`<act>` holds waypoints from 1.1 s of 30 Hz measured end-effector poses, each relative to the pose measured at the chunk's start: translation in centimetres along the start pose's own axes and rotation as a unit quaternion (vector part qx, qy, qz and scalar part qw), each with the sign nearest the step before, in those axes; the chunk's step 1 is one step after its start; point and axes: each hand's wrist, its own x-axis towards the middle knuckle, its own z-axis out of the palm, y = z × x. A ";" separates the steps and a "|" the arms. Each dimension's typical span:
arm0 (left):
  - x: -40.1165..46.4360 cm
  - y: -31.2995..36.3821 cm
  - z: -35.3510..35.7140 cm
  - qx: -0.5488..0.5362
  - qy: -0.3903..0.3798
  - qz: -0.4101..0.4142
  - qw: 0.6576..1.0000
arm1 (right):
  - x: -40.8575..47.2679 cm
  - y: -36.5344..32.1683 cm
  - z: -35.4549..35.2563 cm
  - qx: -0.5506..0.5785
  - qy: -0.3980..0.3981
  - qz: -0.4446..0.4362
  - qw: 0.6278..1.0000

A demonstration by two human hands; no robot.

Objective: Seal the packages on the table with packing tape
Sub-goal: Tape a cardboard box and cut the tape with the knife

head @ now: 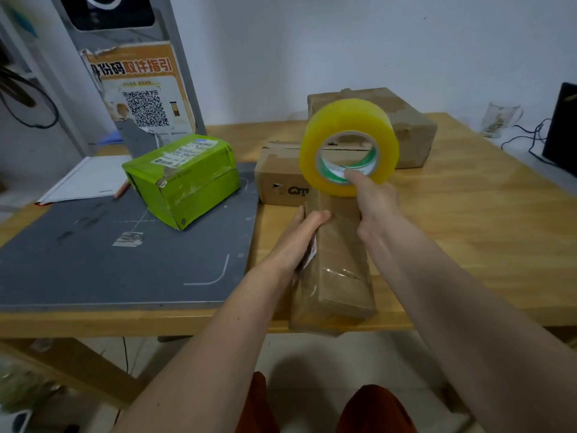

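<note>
Yellow tape roll (349, 145) — above long brown package (337, 257)

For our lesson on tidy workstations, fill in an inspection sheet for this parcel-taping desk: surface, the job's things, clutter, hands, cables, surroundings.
Surface: wooden table with a grey mat on its left part.
Job's things: yellow tape roll held up over a long brown package at the near edge; green package on the mat; small brown box and large brown box behind.
Clutter: white notebook with a pencil; glass mug.
Hands: left hand rests on the long package; right hand holds the roll, one finger through its core.
Cables: black cable at far right.
Surroundings: white wall; grey kiosk bearing a QR poster.
</note>
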 end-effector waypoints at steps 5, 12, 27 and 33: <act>0.3 0.9 -0.4 0.009 0.029 0.020 0.999 | 0.2 -0.1 1.6 -0.080 -0.014 -0.044 0.996; 0.1 1.5 -1.0 0.037 0.010 0.031 0.999 | 0.2 0.5 2.6 -0.162 -0.030 -0.062 0.984; 0.7 0.9 -1.4 -0.014 -0.014 0.030 0.999 | 1.7 0.4 -2.1 0.034 -0.130 0.114 0.984; 0.3 1.6 -1.8 0.038 -0.029 0.041 0.998 | 2.0 0.0 -1.0 -0.025 -0.134 0.116 0.984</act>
